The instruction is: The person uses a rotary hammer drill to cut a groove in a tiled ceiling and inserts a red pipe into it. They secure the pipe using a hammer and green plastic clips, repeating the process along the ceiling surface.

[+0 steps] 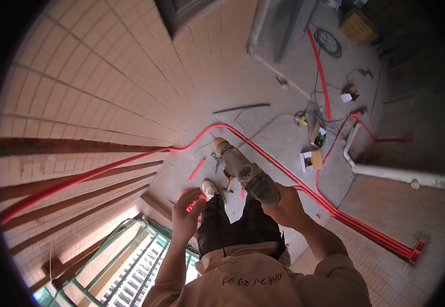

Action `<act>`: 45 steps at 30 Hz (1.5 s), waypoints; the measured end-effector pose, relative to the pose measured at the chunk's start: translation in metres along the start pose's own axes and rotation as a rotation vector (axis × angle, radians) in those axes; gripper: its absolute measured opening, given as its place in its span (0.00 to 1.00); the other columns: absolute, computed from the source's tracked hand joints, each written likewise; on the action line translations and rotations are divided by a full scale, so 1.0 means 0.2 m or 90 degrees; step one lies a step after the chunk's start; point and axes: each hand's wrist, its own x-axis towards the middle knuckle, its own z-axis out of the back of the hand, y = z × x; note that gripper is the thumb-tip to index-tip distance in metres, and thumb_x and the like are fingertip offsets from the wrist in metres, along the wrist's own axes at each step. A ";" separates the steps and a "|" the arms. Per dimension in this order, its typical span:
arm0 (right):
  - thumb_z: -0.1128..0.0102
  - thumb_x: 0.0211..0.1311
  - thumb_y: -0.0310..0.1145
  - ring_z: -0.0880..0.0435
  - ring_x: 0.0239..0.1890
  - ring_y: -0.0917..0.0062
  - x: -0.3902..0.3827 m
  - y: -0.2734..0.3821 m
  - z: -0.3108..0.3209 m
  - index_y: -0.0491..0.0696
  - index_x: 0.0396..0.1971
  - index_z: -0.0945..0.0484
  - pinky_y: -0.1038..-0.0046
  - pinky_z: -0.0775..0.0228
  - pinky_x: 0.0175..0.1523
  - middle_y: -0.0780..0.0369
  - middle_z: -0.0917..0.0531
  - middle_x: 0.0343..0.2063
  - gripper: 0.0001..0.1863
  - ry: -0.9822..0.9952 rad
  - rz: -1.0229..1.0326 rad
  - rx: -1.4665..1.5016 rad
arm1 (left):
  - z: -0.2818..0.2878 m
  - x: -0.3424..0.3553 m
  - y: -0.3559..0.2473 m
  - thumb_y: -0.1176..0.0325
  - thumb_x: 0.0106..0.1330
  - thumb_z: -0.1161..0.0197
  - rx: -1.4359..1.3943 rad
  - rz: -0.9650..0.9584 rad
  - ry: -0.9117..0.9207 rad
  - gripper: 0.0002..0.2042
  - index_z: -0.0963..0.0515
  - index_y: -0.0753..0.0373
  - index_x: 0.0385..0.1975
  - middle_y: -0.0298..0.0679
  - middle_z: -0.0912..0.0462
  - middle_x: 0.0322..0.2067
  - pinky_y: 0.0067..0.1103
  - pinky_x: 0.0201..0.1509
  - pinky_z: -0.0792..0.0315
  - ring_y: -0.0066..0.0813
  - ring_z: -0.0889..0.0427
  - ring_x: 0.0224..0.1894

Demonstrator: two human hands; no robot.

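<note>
My right hand [283, 207] is wrapped round the rear handle of a grey-brown rotary hammer drill [250, 176]. The drill is held out in front of my legs, its tan nose pointing away and a little left. To the left, my left hand [185, 217] hangs in the air with its fingers curved and apart, and nothing shows in them. Red pieces [191, 198] show behind that hand; what they are I cannot make out. On the floor near my shoe lie a hammer [228, 181] and a short red pipe piece [197, 169].
Long red conduit pipes [279, 166] cross the floor and run up the left wall. Opened small boxes [312, 160], cables [328, 43] and a cardboard box [358, 26] lie at the right and far right. A white drainpipe [407, 176] runs along the right wall; a green-framed window guard [130, 256] is lower left.
</note>
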 end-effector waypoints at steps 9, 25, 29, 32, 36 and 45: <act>0.36 0.39 0.27 0.25 0.21 0.82 0.44 -2.19 -0.30 0.39 0.28 0.18 0.73 0.33 0.28 0.67 0.20 0.21 0.13 -0.311 -0.270 0.085 | -0.31 0.38 1.33 0.62 0.66 0.32 0.201 0.213 0.104 0.16 0.16 0.69 0.45 0.45 0.12 0.38 0.27 0.47 0.22 0.30 0.13 0.41; 0.41 0.60 0.32 0.20 0.31 0.73 0.36 -4.89 -0.50 0.44 0.30 0.19 0.70 0.27 0.39 0.62 0.18 0.27 0.07 -0.613 -0.278 0.710 | -0.85 1.80 2.81 0.53 0.66 0.37 0.606 -0.041 0.404 0.22 0.19 0.66 0.51 0.51 0.15 0.46 0.39 0.58 0.27 0.51 0.19 0.52; 0.35 0.60 0.41 0.22 0.43 0.64 0.31 -5.00 -0.38 0.40 0.42 0.21 0.64 0.28 0.49 0.54 0.21 0.40 0.19 -0.419 -0.430 -0.560 | -0.75 1.82 3.03 0.52 0.67 0.38 0.544 -0.121 0.327 0.23 0.18 0.67 0.50 0.54 0.15 0.43 0.38 0.54 0.25 0.50 0.17 0.49; 0.29 0.57 0.44 0.38 0.64 0.47 0.63 -4.71 -0.45 0.47 0.65 0.38 0.51 0.40 0.65 0.46 0.39 0.64 0.40 -0.678 -0.477 -0.604 | -0.60 1.81 3.07 0.54 0.64 0.35 0.560 0.019 0.272 0.18 0.16 0.64 0.43 0.52 0.14 0.37 0.36 0.49 0.23 0.47 0.15 0.44; 0.35 0.64 0.35 0.34 0.68 0.55 1.18 -3.89 -0.69 0.44 0.66 0.33 0.56 0.36 0.66 0.48 0.38 0.69 0.32 -0.447 0.051 -0.178 | -0.59 1.82 3.43 0.62 0.59 0.33 0.465 0.102 0.038 0.15 0.17 0.67 0.38 0.52 0.14 0.36 0.36 0.46 0.22 0.47 0.15 0.41; 0.39 0.65 0.30 0.17 0.40 0.70 1.92 -3.17 -1.75 0.42 0.53 0.21 0.72 0.25 0.48 0.54 0.17 0.41 0.18 0.289 0.202 -0.089 | -1.05 2.15 3.55 0.69 0.60 0.33 0.381 -0.006 -0.114 0.11 0.23 0.68 0.38 0.50 0.21 0.46 0.38 0.51 0.25 0.49 0.19 0.48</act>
